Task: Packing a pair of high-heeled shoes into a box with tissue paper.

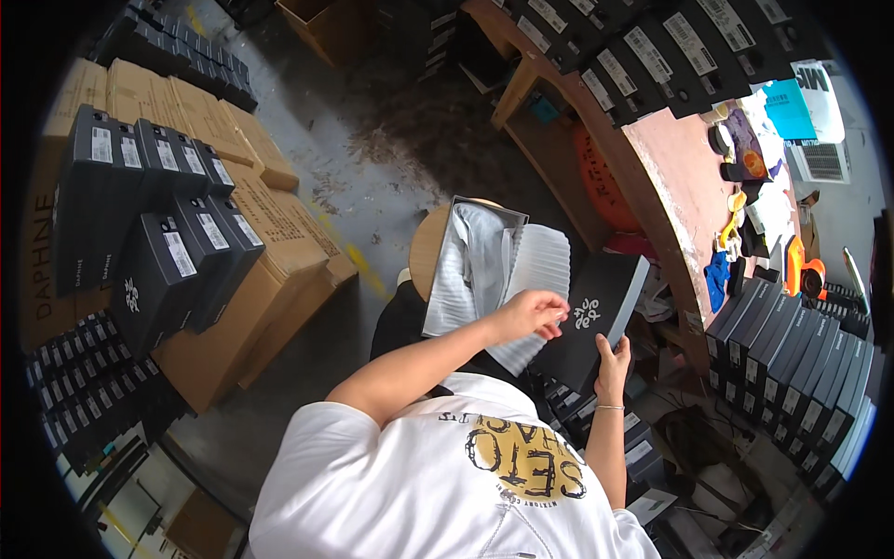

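On a round wooden stool rests an open shoe box, lined with white tissue paper. A ribbed white packing sheet sticks out over its right side. My left hand is closed, fingers curled together, above the lower end of that sheet; whatever its fingertips may pinch is too small to make out. With my right hand I grip the lower right edge of a dark grey shoe box lid, thumb on top. The lid is tilted, right of the open box. The box's contents are hidden under the paper.
Brown cartons carry dark shoe boxes on my left. Right, a curved workbench holds more boxes, an orange tape dispenser and a blue cloth. Stacked shoe boxes stand at the lower right.
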`<state>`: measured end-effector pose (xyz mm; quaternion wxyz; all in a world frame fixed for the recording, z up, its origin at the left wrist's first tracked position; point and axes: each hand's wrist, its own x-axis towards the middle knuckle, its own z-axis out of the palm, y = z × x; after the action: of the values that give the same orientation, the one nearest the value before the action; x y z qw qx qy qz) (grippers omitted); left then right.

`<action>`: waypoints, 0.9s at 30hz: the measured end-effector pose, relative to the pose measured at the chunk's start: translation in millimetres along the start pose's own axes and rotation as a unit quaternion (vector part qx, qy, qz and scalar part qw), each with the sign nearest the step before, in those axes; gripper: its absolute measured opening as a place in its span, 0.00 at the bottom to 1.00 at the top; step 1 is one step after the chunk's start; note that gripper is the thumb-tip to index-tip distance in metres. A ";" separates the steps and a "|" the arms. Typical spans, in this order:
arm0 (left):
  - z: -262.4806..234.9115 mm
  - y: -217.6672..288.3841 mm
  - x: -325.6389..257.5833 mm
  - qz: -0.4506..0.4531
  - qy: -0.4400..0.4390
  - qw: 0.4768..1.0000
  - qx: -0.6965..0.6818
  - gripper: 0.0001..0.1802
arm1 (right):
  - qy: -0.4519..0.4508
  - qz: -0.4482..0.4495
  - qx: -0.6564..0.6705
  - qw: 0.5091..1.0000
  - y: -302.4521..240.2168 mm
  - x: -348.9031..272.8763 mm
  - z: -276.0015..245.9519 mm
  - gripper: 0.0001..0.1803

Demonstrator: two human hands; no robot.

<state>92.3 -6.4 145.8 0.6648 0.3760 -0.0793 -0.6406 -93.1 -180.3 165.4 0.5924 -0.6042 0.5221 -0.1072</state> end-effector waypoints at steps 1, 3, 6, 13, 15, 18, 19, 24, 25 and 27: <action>-6.2 -14.7 -8.6 0.077 0.091 0.985 0.124 0.14 | 0.005 0.007 0.008 1.000 3.0 -1.4 -2.4 0.18; -45.2 -52.5 -17.7 0.163 0.289 0.905 0.266 0.14 | 0.009 0.016 0.019 1.000 6.2 -5.1 -4.8 0.18; -99.8 -87.9 -27.4 0.062 0.329 0.860 0.385 0.16 | -0.004 0.022 0.016 1.000 10.5 -10.1 -5.8 0.19; -88.9 -86.1 -20.6 0.012 0.300 0.751 0.589 0.24 | -0.032 0.018 -0.017 0.999 20.5 -15.0 -1.1 0.20; -87.6 -86.2 -19.5 0.006 0.313 0.740 0.595 0.26 | -0.035 0.020 -0.020 0.999 20.9 -17.0 -1.3 0.20; -87.7 -84.1 -19.6 0.002 0.321 0.739 0.592 0.28 | -0.028 0.030 -0.020 0.999 23.6 -18.3 -2.2 0.19; -88.6 -88.3 -19.9 0.007 0.322 0.735 0.596 0.28 | -0.024 0.035 -0.019 0.999 25.7 -18.1 -1.9 0.19; -100.6 -91.6 -15.8 -0.001 0.314 0.754 0.577 0.30 | -0.035 0.025 -0.065 0.997 58.0 -1.9 -6.1 0.16; -102.3 -92.0 -16.2 0.005 0.323 0.758 0.567 0.31 | -0.037 0.023 -0.068 0.997 58.6 -2.7 -6.4 0.16; -99.6 -87.5 -15.5 -0.010 0.361 0.761 0.538 0.31 | -0.047 0.013 -0.062 0.997 53.7 -4.4 -6.9 0.16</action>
<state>78.9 56.5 28.8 0.3261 0.8763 -0.1612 -0.3159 -127.3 -167.8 125.0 0.5790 -0.6369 0.5075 -0.0387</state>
